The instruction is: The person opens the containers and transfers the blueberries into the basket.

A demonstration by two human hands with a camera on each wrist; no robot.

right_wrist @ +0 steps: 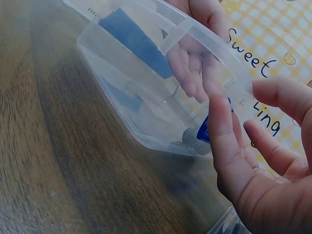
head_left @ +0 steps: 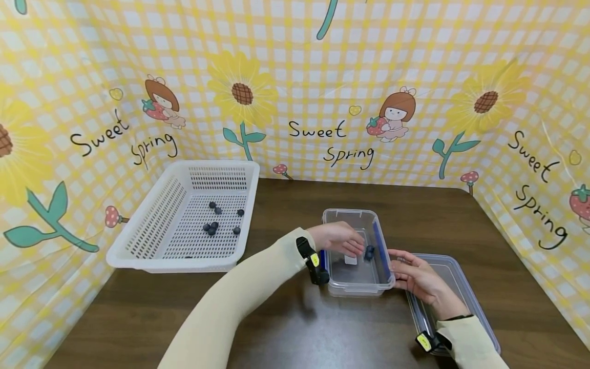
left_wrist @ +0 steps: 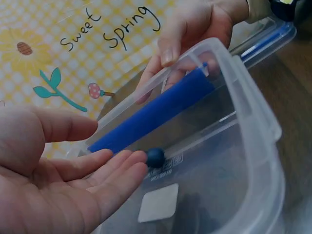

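A clear plastic box (head_left: 357,287) with blue side clips stands on the brown table. My left hand (head_left: 354,248) reaches into it with straight fingers. A single blueberry (head_left: 370,251) lies on the box floor right at those fingertips (left_wrist: 139,163), seen as a blueberry (left_wrist: 155,157) in the left wrist view. My right hand (head_left: 400,264) rests with loosely spread fingers (right_wrist: 220,127) against the box's right wall, next to the blue clip (left_wrist: 156,112). It holds nothing.
A white slotted basket (head_left: 138,253) with several blueberries (head_left: 214,225) stands at the left. The box's clear lid (head_left: 454,279) lies on the table under my right wrist. A yellow printed cloth walls in the back and both sides.
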